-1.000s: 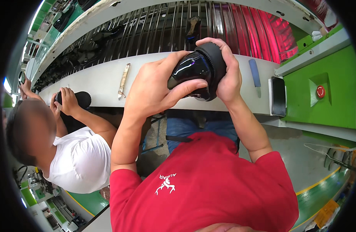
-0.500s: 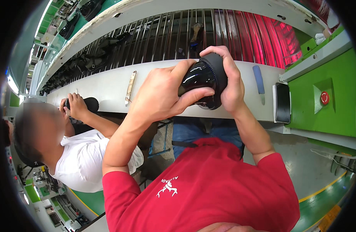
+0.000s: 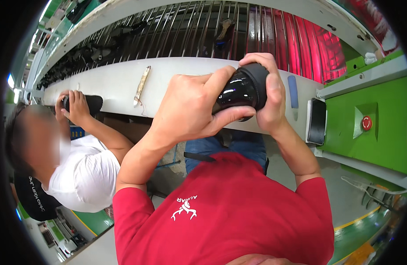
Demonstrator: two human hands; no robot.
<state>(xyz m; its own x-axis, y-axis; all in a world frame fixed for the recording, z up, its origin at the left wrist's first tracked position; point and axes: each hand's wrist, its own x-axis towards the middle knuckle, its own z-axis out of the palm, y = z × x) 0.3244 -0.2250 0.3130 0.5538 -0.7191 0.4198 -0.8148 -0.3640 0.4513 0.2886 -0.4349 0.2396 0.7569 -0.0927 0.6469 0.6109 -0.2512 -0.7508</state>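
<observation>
The person holds a glossy black shoe (image 3: 239, 90) up in front of the white bench (image 3: 119, 81). The left hand (image 3: 190, 108) wraps its body; the right hand (image 3: 267, 90) clasps its far end. It looks like an inspection; turning the shoe would need both grips kept firm.

A dark rectangular screen (image 3: 318, 121) lies beside the green panel (image 3: 380, 128).
</observation>
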